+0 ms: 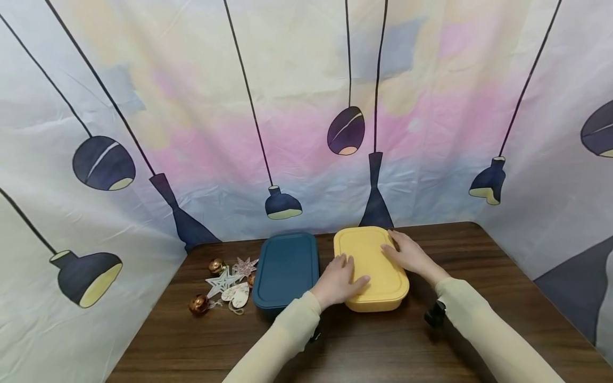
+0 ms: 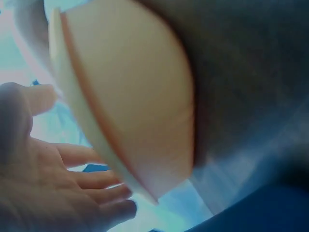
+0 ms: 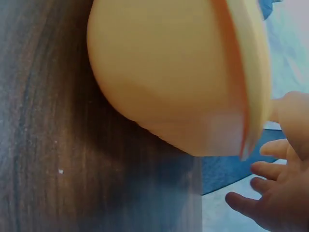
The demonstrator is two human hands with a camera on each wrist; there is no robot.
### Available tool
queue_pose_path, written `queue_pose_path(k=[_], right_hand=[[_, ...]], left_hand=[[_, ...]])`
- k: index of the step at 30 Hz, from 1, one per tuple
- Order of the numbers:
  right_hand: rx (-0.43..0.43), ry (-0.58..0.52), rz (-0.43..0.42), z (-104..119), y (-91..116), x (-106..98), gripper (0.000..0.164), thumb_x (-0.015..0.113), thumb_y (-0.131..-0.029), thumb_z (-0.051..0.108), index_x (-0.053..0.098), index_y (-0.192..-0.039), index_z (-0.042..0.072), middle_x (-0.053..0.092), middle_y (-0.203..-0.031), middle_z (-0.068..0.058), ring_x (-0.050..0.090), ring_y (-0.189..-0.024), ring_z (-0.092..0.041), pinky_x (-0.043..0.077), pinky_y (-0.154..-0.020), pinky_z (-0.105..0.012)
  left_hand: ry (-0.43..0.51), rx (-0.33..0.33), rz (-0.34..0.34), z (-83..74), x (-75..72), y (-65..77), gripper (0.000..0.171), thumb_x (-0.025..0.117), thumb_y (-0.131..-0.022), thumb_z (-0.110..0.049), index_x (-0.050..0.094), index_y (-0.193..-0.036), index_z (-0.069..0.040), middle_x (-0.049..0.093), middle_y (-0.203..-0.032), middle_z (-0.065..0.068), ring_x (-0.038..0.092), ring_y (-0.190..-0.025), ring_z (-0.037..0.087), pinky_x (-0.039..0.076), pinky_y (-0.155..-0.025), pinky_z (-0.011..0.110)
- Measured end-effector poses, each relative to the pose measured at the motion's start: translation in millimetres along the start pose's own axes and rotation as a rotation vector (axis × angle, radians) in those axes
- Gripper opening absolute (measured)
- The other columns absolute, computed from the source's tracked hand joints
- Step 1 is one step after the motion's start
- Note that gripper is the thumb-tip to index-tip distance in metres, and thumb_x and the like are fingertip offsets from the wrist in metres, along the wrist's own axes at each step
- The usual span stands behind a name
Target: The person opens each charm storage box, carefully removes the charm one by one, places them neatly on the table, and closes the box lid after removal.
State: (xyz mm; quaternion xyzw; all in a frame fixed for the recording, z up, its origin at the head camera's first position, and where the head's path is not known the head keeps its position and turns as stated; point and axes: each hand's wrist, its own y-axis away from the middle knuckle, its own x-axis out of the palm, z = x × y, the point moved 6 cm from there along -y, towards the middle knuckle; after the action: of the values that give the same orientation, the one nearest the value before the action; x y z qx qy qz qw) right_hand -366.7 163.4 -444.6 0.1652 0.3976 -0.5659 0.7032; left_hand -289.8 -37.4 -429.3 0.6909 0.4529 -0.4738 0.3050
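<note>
A yellow lidded box (image 1: 371,255) sits on the table, its lid on. Over its left edge lies my left hand (image 1: 337,282), the thumb reaching across the lid and the fingers along the rim. My right hand (image 1: 409,252) is at the far right corner of the same lid, with its fingers spread. In the left wrist view, the fingers (image 2: 96,180) extend loosely beside the lid's rim. The right wrist view shows the box's side wall (image 3: 164,72) and relaxed fingers (image 3: 268,170) near the lid edge.
Left of the yellow box stands a dark blue lidded box (image 1: 287,268). Beyond it lie ornaments: copper balls (image 1: 198,304), a white star (image 1: 223,282), a pink star (image 1: 245,266) and a white heart (image 1: 236,295). A printed cloth (image 1: 311,106) hangs behind the wooden table (image 1: 364,351).
</note>
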Motion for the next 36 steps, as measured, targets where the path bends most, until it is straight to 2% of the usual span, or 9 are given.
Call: queue_pose_path(k=[4, 8, 15, 25, 30, 36], right_hand=[[-0.011, 0.006, 0.028, -4, -6, 12, 0.077, 0.045, -0.108, 0.044, 0.022, -0.155, -0.012, 0.016, -0.16, -0.034, 0.01, -0.148, -0.051, 0.016, -0.116, -0.065], [-0.006, -0.011, 0.058, -6, -7, 22, 0.08, 0.041, -0.108, 0.046, 0.014, -0.155, -0.013, 0.006, -0.162, -0.033, 0.004, -0.149, -0.05, 0.012, -0.117, -0.064], [-0.01, -0.017, 0.023, -2, -5, 25, 0.076, 0.04, -0.11, 0.04, 0.011, -0.155, -0.014, 0.004, -0.162, -0.034, 0.003, -0.149, -0.05, 0.011, -0.117, -0.064], [-0.002, 0.004, 0.028, -6, -2, 29, 0.079, 0.036, -0.109, 0.046, 0.008, -0.156, -0.013, 0.001, -0.162, -0.033, 0.003, -0.149, -0.051, 0.012, -0.116, -0.066], [0.004, -0.028, 0.026, -7, -2, 29, 0.076, 0.034, -0.11, 0.043, 0.007, -0.156, -0.011, 0.0, -0.163, -0.032, 0.003, -0.149, -0.05, 0.012, -0.116, -0.066], [0.018, -0.077, 0.045, -10, -3, 31, 0.077, 0.038, -0.11, 0.042, 0.004, -0.158, -0.008, -0.004, -0.164, -0.029, 0.004, -0.15, -0.048, 0.015, -0.115, -0.067]], left_hand=[[-0.027, 0.009, 0.009, -1.7, 12.9, 4.3, 0.085, 0.042, -0.101, -0.064, 0.033, -0.156, 0.0, 0.021, -0.163, 0.024, 0.015, -0.153, 0.036, 0.017, -0.122, 0.048], [-0.024, -0.02, 0.003, -0.1, 22.0, 6.1, 0.088, 0.041, -0.099, -0.068, 0.03, -0.158, -0.004, 0.015, -0.165, 0.023, 0.006, -0.154, 0.035, 0.013, -0.123, 0.049], [-0.03, -0.025, -0.014, 0.3, 24.7, 4.5, 0.088, 0.039, -0.098, -0.071, 0.03, -0.159, -0.007, 0.014, -0.166, 0.021, 0.004, -0.154, 0.033, 0.011, -0.123, 0.05], [-0.045, -0.02, -0.005, 1.5, 27.9, 4.4, 0.09, 0.037, -0.097, -0.073, 0.029, -0.16, -0.008, 0.013, -0.166, 0.021, 0.002, -0.154, 0.034, 0.01, -0.122, 0.053], [-0.052, -0.022, -0.017, 1.9, 28.6, 3.8, 0.093, 0.036, -0.096, -0.076, 0.03, -0.16, -0.009, 0.014, -0.166, 0.02, 0.004, -0.154, 0.034, 0.01, -0.122, 0.054], [-0.052, -0.025, -0.019, 3.4, 30.2, 2.9, 0.096, 0.035, -0.094, -0.078, 0.03, -0.16, -0.009, 0.015, -0.166, 0.02, 0.004, -0.154, 0.034, 0.01, -0.122, 0.055]])
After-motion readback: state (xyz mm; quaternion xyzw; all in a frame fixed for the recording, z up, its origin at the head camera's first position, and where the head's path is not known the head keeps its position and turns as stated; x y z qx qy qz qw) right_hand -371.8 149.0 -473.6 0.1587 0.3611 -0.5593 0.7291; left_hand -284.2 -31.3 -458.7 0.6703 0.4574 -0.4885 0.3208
